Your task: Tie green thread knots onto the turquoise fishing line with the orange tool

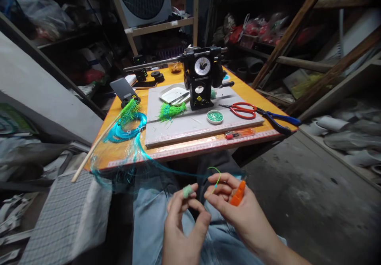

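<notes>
Holding a small pale-green wad [187, 191] at the fingertips, the left hand [181, 225] is above the lap; its grip is nearly closed, with the thumb curled under the fingers. The right hand [235, 209] is just beside it, and its grip pinches a thin green line [217, 175] that curls up from the fingertips. An orange tool [238, 195] lies across the fingers of this hand. I cannot tell if the wad and the line are joined. Both hands are below the front edge of the orange bench [190, 148].

On the bench lies a grey board [193, 126] with a black winding machine [202, 80], a green tassel [171, 111], a small dish of green beads [214, 116] and red scissors [242, 110]. Near the left edge, a coil of turquoise line [126, 130] hangs over the bench, beside a wooden stick [95, 148].
</notes>
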{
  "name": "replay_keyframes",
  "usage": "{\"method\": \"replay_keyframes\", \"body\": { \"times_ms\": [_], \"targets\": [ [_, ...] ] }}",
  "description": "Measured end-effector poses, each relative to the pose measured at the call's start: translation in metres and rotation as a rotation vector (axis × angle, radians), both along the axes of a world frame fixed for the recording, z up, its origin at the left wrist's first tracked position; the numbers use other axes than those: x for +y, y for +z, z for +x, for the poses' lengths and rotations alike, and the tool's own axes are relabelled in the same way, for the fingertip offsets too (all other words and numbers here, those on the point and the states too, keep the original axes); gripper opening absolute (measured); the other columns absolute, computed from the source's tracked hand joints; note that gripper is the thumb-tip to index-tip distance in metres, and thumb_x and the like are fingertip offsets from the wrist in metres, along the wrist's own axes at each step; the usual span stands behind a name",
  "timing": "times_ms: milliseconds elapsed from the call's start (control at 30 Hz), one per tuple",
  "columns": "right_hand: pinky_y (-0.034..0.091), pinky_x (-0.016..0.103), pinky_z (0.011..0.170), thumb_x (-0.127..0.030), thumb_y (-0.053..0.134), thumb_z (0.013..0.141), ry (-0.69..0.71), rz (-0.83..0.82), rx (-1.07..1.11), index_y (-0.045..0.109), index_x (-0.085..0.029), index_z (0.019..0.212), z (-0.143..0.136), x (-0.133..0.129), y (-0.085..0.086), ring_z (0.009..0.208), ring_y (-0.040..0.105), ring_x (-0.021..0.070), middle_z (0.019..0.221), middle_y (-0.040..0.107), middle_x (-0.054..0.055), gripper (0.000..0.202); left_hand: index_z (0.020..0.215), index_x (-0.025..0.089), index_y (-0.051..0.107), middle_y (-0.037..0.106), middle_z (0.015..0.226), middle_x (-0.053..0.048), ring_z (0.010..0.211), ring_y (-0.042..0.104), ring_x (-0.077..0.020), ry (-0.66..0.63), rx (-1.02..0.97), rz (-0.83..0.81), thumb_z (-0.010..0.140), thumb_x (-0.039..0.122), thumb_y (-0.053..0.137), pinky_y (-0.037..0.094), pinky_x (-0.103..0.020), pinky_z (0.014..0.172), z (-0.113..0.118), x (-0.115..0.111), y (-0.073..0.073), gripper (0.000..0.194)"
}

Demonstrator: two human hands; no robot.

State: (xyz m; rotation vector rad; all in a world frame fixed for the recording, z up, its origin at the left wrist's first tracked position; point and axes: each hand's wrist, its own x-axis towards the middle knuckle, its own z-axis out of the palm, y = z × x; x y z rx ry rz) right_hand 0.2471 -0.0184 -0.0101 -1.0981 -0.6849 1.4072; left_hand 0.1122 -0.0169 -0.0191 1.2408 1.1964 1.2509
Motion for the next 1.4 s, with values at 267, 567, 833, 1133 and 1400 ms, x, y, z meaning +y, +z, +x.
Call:
{"method": "replay_keyframes", "body": {
  "times_ms": [267, 567, 833, 1133, 1400],
  "targets": [
    [0.045, 0.022, 0.054, -0.032, 0.080, 0.073, -0.005, -0.001, -0.069, 0.061, -0.019, 0.098, -0.004, -0.005, 0.015, 0.066, 0.062, 0.0137, 0.078, 0.072, 0.003, 0.034, 0.064, 0.019, 0.062, 0.058, 0.066, 0.002, 0.064, 0.053, -0.0127, 0.013, -0.203, -0.112, 0.074, 0.021, 0.073, 0.042, -0.021, 0.063, 0.002, -0.001, 0.004, 0.015],
    [0.044, 0.021, 0.057, -0.029, 0.080, 0.074, -0.027, 0.082, -0.078, 0.062, -0.021, 0.099, -0.010, -0.019, 0.025, 0.064, 0.059, 0.0107, 0.078, 0.071, 0.000, 0.032, 0.061, 0.020, 0.064, 0.060, 0.060, 0.004, 0.058, 0.052, -0.0114, 0.066, -0.190, -0.063, 0.066, 0.012, 0.072, 0.042, -0.017, 0.058, -0.003, -0.014, 0.020, 0.013],
    [0.045, 0.019, 0.064, -0.027, 0.081, 0.073, -0.017, 0.112, -0.007, 0.063, -0.021, 0.098, -0.013, -0.018, 0.028, 0.069, 0.061, 0.0100, 0.075, 0.070, -0.001, 0.031, 0.063, 0.021, 0.065, 0.059, 0.059, 0.004, 0.055, 0.051, -0.0111, 0.109, -0.179, -0.026, 0.064, 0.011, 0.072, 0.042, -0.018, 0.056, 0.000, -0.015, 0.026, 0.012],
    [0.045, 0.021, 0.057, -0.030, 0.081, 0.072, -0.061, 0.076, -0.064, 0.062, -0.021, 0.096, -0.002, -0.015, 0.014, 0.063, 0.060, 0.0117, 0.075, 0.070, 0.000, 0.031, 0.062, 0.022, 0.067, 0.059, 0.054, 0.004, 0.053, 0.050, -0.0120, 0.109, -0.138, -0.079, 0.063, 0.011, 0.072, 0.041, -0.020, 0.055, 0.011, -0.010, 0.013, 0.011],
    [0.047, 0.023, 0.057, -0.030, 0.081, 0.072, -0.069, 0.068, -0.090, 0.063, -0.021, 0.096, 0.002, -0.012, 0.010, 0.062, 0.060, 0.0130, 0.075, 0.071, 0.002, 0.032, 0.065, 0.023, 0.068, 0.056, 0.055, 0.005, 0.052, 0.050, -0.0111, 0.115, -0.077, -0.011, 0.064, 0.012, 0.071, 0.041, -0.019, 0.055, 0.011, -0.007, 0.002, 0.012]
  ]
}}
